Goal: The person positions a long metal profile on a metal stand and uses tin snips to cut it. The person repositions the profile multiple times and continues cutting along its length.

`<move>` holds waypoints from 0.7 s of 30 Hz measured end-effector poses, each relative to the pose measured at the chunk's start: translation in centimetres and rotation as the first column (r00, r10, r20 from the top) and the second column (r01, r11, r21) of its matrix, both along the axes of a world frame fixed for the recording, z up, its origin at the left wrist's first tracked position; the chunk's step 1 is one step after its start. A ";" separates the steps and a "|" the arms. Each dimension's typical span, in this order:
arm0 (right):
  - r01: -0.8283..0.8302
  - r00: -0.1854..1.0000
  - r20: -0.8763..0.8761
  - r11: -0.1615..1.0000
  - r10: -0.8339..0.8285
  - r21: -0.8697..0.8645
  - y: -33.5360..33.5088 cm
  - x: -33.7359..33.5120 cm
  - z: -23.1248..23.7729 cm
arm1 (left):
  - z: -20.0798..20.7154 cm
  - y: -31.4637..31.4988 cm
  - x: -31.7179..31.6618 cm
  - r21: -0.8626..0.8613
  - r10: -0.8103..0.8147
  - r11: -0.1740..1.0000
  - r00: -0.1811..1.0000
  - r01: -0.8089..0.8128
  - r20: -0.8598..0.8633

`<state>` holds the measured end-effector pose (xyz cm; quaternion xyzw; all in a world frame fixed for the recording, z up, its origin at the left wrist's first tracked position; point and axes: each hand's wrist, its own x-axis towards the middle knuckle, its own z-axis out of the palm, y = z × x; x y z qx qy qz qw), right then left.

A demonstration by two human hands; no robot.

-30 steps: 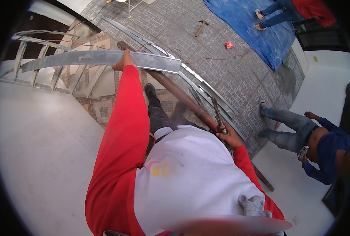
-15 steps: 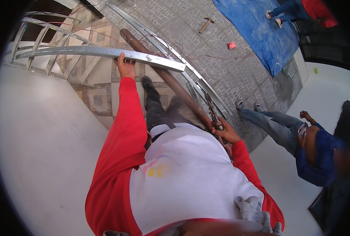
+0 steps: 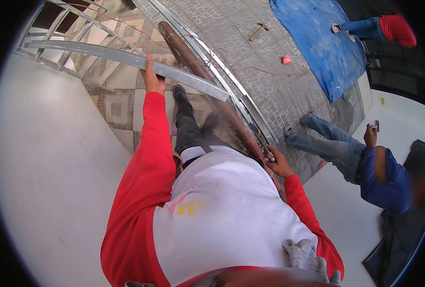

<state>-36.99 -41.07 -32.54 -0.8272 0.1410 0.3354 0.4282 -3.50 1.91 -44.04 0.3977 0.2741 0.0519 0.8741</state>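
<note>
My left hand [image 3: 154,79] is closed around a long silver metal channel [image 3: 188,82], which extends left across a ladder. Low on the right, my right hand [image 3: 280,163] grips a dark, narrow hand tool [image 3: 270,156] that looks like snips; its far end is hard to make out. A brown round pole [image 3: 198,67] slants beneath the channel's right end and runs down beside my right hand. More thin silver metal profiles [image 3: 256,115] lie along the pole's far side.
An aluminium ladder [image 3: 81,33] is at upper left. A hammer [image 3: 259,31] and a small red box [image 3: 286,60] lie on paving beside a blue tarp [image 3: 313,43]. One person in blue [image 3: 382,177] holds a small object at right; another in red [image 3: 396,31] stands farther off.
The channel's right end has dropped slightly and moved right, still in my left hand. My right hand keeps its tool, a little lower. The person in blue has raised the small object outward.
</note>
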 end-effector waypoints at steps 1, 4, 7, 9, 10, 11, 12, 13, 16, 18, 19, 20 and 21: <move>-0.023 1.000 0.015 1.000 0.023 0.006 0.1 -0.1 0.2 | 0.4 0.3 -0.3 0.037 0.003 0.999 1.000 -0.002 -0.020; -0.070 0.996 0.044 0.997 0.072 -0.033 1.2 0.1 0.7 | 1.4 1.2 -1.6 0.086 0.014 0.996 0.998 -0.008 -0.066; -0.154 0.983 0.087 0.983 0.162 -0.096 2.3 1.3 1.0 | 2.6 1.5 -2.6 0.150 0.060 0.988 0.992 -0.042 -0.115; -0.203 0.971 0.101 0.973 0.215 -0.111 3.0 2.0 1.0 | 3.3 1.4 -3.4 0.213 0.145 0.971 0.978 -0.111 -0.148; -0.218 0.969 0.094 0.970 0.228 -0.106 3.4 2.2 1.0 | 3.6 1.2 -3.8 0.248 0.208 0.955 0.964 -0.163 -0.166; -0.232 0.964 0.112 0.969 0.241 -0.085 3.7 2.3 1.0 | 3.9 1.2 -4.3 0.288 0.269 0.934 0.948 -0.213 -0.169; -0.246 0.965 0.070 0.965 0.252 -0.089 4.0 2.2 0.8 | 4.3 1.5 -4.9 0.299 0.261 0.932 0.951 -0.203 -0.168; -0.259 0.963 0.054 0.963 0.263 -0.077 4.3 2.2 0.7 | 4.6 1.6 -5.3 0.324 0.250 0.928 0.951 -0.183 -0.180; -0.287 0.956 0.042 0.957 0.289 -0.041 4.8 1.9 0.1 | 5.1 1.7 -6.4 0.370 0.241 0.916 0.950 -0.154 -0.201; -0.307 0.950 0.053 0.951 0.308 -0.021 5.0 1.5 -0.2 | 5.3 1.8 -7.2 0.398 0.223 0.909 0.953 -0.127 -0.205; -0.319 0.946 0.059 0.948 0.320 -0.012 5.2 1.6 -0.3 | 5.5 1.9 -7.3 0.411 0.210 0.906 0.953 -0.105 -0.219; -0.330 0.941 0.084 0.944 0.329 0.000 5.3 1.3 -0.4 | 5.5 1.9 -7.8 0.391 0.196 0.914 0.962 -0.108 -0.192; -0.340 0.939 0.068 0.941 0.338 0.012 5.4 1.3 -0.4 | 5.6 2.0 -8.1 0.396 0.195 0.912 0.961 -0.105 -0.194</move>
